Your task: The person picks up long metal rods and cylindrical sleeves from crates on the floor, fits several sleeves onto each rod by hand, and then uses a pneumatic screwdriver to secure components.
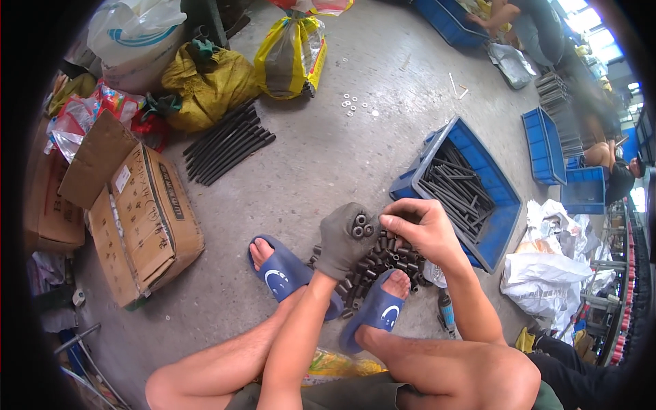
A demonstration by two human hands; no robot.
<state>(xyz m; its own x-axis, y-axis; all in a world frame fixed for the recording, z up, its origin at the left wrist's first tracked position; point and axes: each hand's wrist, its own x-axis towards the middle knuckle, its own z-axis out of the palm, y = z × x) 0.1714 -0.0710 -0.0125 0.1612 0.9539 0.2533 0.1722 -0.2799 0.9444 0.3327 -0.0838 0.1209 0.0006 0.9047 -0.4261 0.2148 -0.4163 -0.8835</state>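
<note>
My left hand (339, 244), in a dark grey glove, is closed around a few short black tubes (359, 231), their round open ends facing up. Close to its right side is my bare right hand (432, 231), thumb and forefinger pinched near those tube ends. What the pinch holds, if anything, is too small to make out. Beneath both hands a loose pile of short black tubes (393, 265) lies on the floor between my feet in blue slippers (285, 272). Part of the pile is hidden by my hands.
Right of my hands stands a blue crate (504, 205) of long black tubes. A cardboard box (140, 229) and a bundle of black rods (229, 142) lie left. Small white rings (350, 106) are scattered ahead. A blue-labelled bottle (447, 314) lies near my right knee. Other people work far right.
</note>
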